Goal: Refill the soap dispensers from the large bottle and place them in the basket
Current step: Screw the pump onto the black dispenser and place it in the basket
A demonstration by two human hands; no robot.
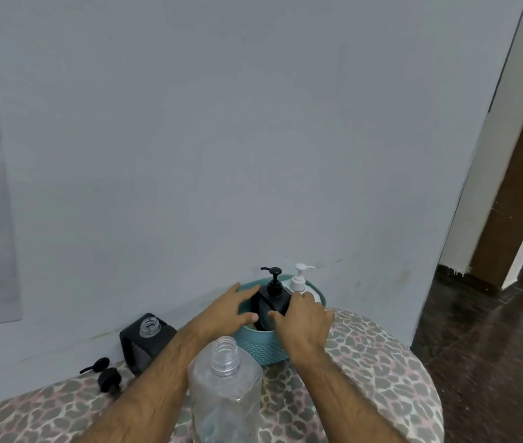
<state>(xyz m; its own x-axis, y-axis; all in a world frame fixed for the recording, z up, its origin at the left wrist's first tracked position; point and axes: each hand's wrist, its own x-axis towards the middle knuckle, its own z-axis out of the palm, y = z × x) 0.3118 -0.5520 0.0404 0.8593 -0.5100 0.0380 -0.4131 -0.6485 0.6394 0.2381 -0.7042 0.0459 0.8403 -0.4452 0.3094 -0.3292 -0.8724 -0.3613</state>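
Both hands are at the teal basket [255, 348]: the left hand [228, 310] and right hand [303, 318] flank the black dispenser [271, 300] standing inside it, fingers loosely curved against its sides, though whether they grip or merely touch it cannot be told. A white dispenser [298, 281] stands just behind the black one in the basket, an uncapped black dispenser [146, 340] sits left of the basket with its pump [103, 374] lying further left, and the open large bottle [225, 388] stands in front. In my judgement, the step is done well by seating the black dispenser upright and flat on the basket floor, clear of the white one, then letting go with both hands together so it does not tip.
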